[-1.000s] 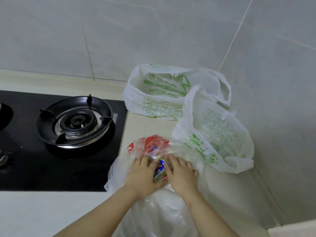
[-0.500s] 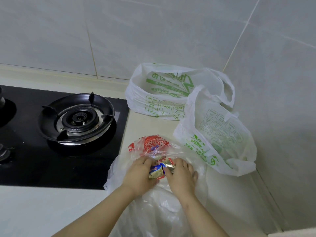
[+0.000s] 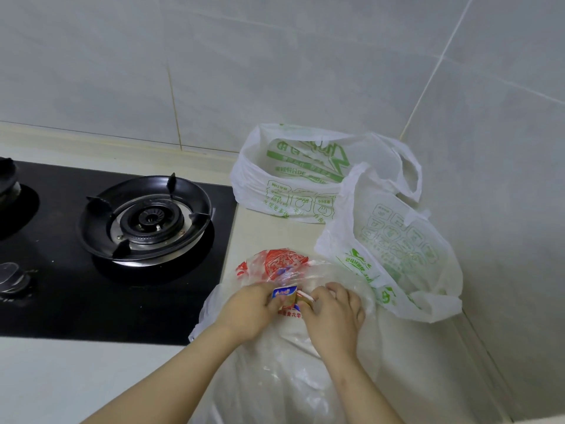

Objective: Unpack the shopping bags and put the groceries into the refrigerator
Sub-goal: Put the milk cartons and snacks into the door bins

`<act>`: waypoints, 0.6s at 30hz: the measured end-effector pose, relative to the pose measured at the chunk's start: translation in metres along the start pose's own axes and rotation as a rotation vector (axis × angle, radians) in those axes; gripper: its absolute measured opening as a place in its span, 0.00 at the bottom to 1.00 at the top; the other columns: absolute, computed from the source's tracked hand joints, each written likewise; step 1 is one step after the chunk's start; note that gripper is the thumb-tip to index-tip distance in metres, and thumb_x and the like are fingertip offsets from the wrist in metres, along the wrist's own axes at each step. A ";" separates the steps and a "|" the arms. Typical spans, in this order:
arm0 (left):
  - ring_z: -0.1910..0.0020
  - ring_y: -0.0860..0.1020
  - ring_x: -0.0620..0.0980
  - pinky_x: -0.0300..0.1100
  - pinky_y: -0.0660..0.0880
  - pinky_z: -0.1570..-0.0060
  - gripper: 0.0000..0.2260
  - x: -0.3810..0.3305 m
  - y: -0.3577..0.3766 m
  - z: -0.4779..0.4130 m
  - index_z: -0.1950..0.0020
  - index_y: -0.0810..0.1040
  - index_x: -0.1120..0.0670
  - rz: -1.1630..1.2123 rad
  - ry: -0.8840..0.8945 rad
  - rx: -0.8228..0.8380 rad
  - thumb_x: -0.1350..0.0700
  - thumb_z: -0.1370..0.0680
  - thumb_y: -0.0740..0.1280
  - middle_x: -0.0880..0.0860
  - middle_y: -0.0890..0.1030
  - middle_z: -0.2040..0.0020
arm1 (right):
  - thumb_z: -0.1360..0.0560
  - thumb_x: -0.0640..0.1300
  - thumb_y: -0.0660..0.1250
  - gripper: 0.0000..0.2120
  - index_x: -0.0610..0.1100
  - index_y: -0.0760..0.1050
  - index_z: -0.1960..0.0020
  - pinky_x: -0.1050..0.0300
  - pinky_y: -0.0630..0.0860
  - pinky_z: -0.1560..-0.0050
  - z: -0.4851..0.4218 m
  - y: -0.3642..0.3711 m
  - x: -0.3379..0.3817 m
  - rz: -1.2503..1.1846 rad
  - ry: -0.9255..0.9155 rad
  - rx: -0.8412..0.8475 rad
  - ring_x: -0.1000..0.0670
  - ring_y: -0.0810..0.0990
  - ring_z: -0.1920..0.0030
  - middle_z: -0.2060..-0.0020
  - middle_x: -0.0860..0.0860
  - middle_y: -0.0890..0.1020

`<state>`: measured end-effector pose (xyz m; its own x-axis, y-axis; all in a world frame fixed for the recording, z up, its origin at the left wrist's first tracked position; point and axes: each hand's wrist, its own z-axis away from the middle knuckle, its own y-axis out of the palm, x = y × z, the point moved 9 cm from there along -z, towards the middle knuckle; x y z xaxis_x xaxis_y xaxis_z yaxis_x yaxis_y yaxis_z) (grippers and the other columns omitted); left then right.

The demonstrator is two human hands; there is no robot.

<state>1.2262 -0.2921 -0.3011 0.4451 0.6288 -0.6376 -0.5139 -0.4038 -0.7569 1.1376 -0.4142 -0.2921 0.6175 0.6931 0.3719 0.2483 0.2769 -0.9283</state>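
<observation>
Only one view here, the head cam looking down at the counter corner.

The thing being unpacked is a small blue-and-white packet [image 3: 285, 294] with a dull gold side and a bit of red and white print at its lower edge. I can't read the label. It sits just below the middle of the frame, right at the mouth of a crinkly clear plastic bag with red print [image 3: 276, 261], and it's held between both hands. The left hand [image 3: 248, 313] has its fingers curled round the packet's left end. The right hand [image 3: 334, 316] pinches the right end with thumb and fingertips, so both hands are gripping it.

To the right are two white plastic shopping bags with green print. One slumps open against the back wall [image 3: 293, 182] and the other stands nearer, at the right [image 3: 400, 252], touching the clear bag. They're all on a pale beige countertop [image 3: 263, 234]. A black glass gas hob with a round burner [image 3: 146, 218] fills the left side.

Compared with a second ago, the packet has turned. Its blue-and-white face now points up at the camera, where before it was mostly tucked down between the fingers. The hands have stayed at the bag's mouth, and the green-print bags haven't moved.
</observation>
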 end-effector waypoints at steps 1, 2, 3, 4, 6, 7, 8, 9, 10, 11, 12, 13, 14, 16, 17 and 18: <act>0.61 0.75 0.49 0.39 0.67 0.64 0.10 -0.002 -0.008 0.001 0.55 0.75 0.51 -0.010 -0.003 -0.041 0.48 0.20 0.58 0.49 0.77 0.63 | 0.26 0.56 0.64 0.11 0.52 0.76 0.48 0.56 0.59 0.40 -0.001 -0.006 0.005 -0.013 -0.014 -0.023 0.49 0.63 0.36 0.40 0.56 0.73; 0.60 0.76 0.50 0.40 0.66 0.64 0.11 -0.005 -0.017 0.002 0.54 0.75 0.52 -0.027 0.001 -0.080 0.48 0.20 0.58 0.49 0.78 0.63 | 0.26 0.55 0.65 0.10 0.50 0.76 0.49 0.56 0.61 0.43 -0.002 -0.011 0.011 -0.049 -0.023 -0.042 0.49 0.66 0.40 0.45 0.55 0.76; 0.58 0.77 0.51 0.41 0.66 0.62 0.11 -0.007 -0.025 0.003 0.52 0.76 0.53 -0.034 0.007 -0.113 0.48 0.20 0.58 0.51 0.79 0.61 | 0.25 0.53 0.66 0.08 0.49 0.76 0.51 0.56 0.64 0.47 -0.002 -0.016 0.016 -0.115 -0.037 -0.060 0.48 0.69 0.44 0.51 0.54 0.79; 0.56 0.77 0.51 0.41 0.68 0.60 0.12 -0.008 -0.033 0.003 0.49 0.77 0.54 -0.017 0.009 -0.144 0.49 0.20 0.59 0.52 0.81 0.57 | 0.26 0.50 0.67 0.06 0.48 0.76 0.53 0.55 0.66 0.51 -0.004 -0.018 0.021 -0.224 -0.047 -0.074 0.48 0.71 0.49 0.56 0.52 0.80; 0.56 0.77 0.49 0.39 0.71 0.58 0.11 -0.006 -0.050 0.005 0.47 0.78 0.55 0.081 0.004 -0.203 0.51 0.20 0.60 0.51 0.81 0.56 | 0.27 0.43 0.68 0.04 0.49 0.74 0.58 0.56 0.71 0.58 -0.004 -0.019 0.030 -0.510 -0.032 -0.034 0.47 0.76 0.57 0.63 0.50 0.80; 0.58 0.77 0.47 0.35 0.70 0.60 0.11 -0.004 -0.059 0.007 0.47 0.79 0.55 0.138 -0.002 -0.230 0.52 0.20 0.60 0.50 0.81 0.57 | 0.27 0.40 0.68 0.07 0.50 0.74 0.60 0.56 0.72 0.61 -0.004 -0.019 0.035 -0.627 -0.018 -0.003 0.46 0.78 0.59 0.64 0.49 0.81; 0.59 0.76 0.45 0.30 0.68 0.63 0.09 -0.001 -0.067 0.010 0.47 0.79 0.55 0.186 -0.006 -0.262 0.53 0.20 0.61 0.48 0.80 0.59 | 0.28 0.38 0.68 0.08 0.51 0.74 0.60 0.55 0.74 0.61 -0.003 -0.019 0.041 -0.707 -0.011 0.022 0.45 0.80 0.60 0.64 0.48 0.82; 0.59 0.77 0.44 0.29 0.68 0.63 0.08 0.001 -0.076 0.012 0.48 0.79 0.54 0.228 -0.012 -0.298 0.54 0.21 0.62 0.47 0.80 0.59 | 0.28 0.37 0.69 0.08 0.49 0.74 0.60 0.54 0.75 0.60 -0.002 -0.021 0.047 -0.751 -0.010 0.036 0.44 0.81 0.60 0.64 0.47 0.82; 0.58 0.78 0.43 0.28 0.68 0.62 0.06 0.004 -0.085 0.016 0.48 0.78 0.53 0.272 -0.022 -0.333 0.55 0.21 0.63 0.45 0.80 0.59 | 0.29 0.37 0.69 0.07 0.48 0.74 0.60 0.54 0.75 0.60 -0.003 -0.022 0.053 -0.781 -0.012 0.043 0.44 0.81 0.60 0.64 0.46 0.82; 0.58 0.79 0.42 0.30 0.70 0.61 0.05 0.008 -0.093 0.020 0.50 0.78 0.52 0.320 -0.032 -0.361 0.55 0.21 0.63 0.44 0.81 0.59 | 0.29 0.37 0.70 0.07 0.47 0.74 0.59 0.54 0.75 0.60 -0.003 -0.024 0.060 -0.814 -0.016 0.050 0.44 0.81 0.59 0.63 0.46 0.82; 0.58 0.80 0.40 0.34 0.72 0.58 0.03 0.011 -0.101 0.023 0.51 0.77 0.51 0.364 -0.040 -0.384 0.56 0.22 0.64 0.44 0.81 0.60 | 0.29 0.38 0.70 0.08 0.49 0.74 0.58 0.53 0.76 0.58 -0.003 -0.024 0.067 -0.857 -0.025 0.063 0.45 0.81 0.58 0.62 0.48 0.82; 0.58 0.80 0.40 0.38 0.74 0.56 0.03 0.014 -0.108 0.027 0.52 0.77 0.51 0.395 -0.049 -0.399 0.55 0.22 0.64 0.44 0.82 0.61 | 0.28 0.38 0.70 0.10 0.52 0.74 0.55 0.53 0.76 0.56 -0.002 -0.024 0.076 -0.894 -0.039 0.085 0.47 0.81 0.57 0.59 0.50 0.82; 0.58 0.81 0.41 0.41 0.75 0.53 0.03 0.017 -0.115 0.031 0.53 0.77 0.51 0.416 -0.054 -0.410 0.55 0.22 0.64 0.45 0.82 0.61 | 0.28 0.38 0.70 0.13 0.56 0.73 0.52 0.52 0.78 0.54 -0.002 -0.024 0.085 -0.923 -0.055 0.112 0.48 0.82 0.56 0.58 0.51 0.82; 0.59 0.81 0.40 0.45 0.77 0.50 0.02 0.023 -0.130 0.041 0.53 0.76 0.50 0.458 -0.055 -0.435 0.54 0.23 0.65 0.46 0.83 0.60 | 0.26 0.36 0.66 0.21 0.63 0.71 0.47 0.51 0.79 0.52 -0.001 -0.022 0.108 -0.973 -0.101 0.190 0.50 0.81 0.58 0.58 0.49 0.81; 0.60 0.82 0.40 0.45 0.77 0.50 0.01 0.026 -0.138 0.046 0.54 0.76 0.49 0.473 -0.057 -0.451 0.55 0.23 0.65 0.46 0.83 0.60 | 0.26 0.34 0.64 0.25 0.65 0.70 0.44 0.51 0.79 0.53 0.001 -0.022 0.120 -0.990 -0.128 0.234 0.52 0.81 0.60 0.59 0.48 0.81; 0.61 0.82 0.40 0.45 0.77 0.50 0.02 0.029 -0.146 0.052 0.54 0.75 0.48 0.483 -0.060 -0.470 0.55 0.23 0.65 0.47 0.83 0.60 | 0.25 0.33 0.63 0.26 0.64 0.70 0.42 0.52 0.79 0.54 0.003 -0.022 0.133 -1.014 -0.158 0.271 0.54 0.81 0.63 0.60 0.49 0.80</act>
<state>1.2762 -0.1805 -0.2018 0.1970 0.3353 -0.9213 -0.2652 -0.8864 -0.3793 1.2117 -0.3264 -0.2224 0.1063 0.1283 0.9860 0.4065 0.8994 -0.1608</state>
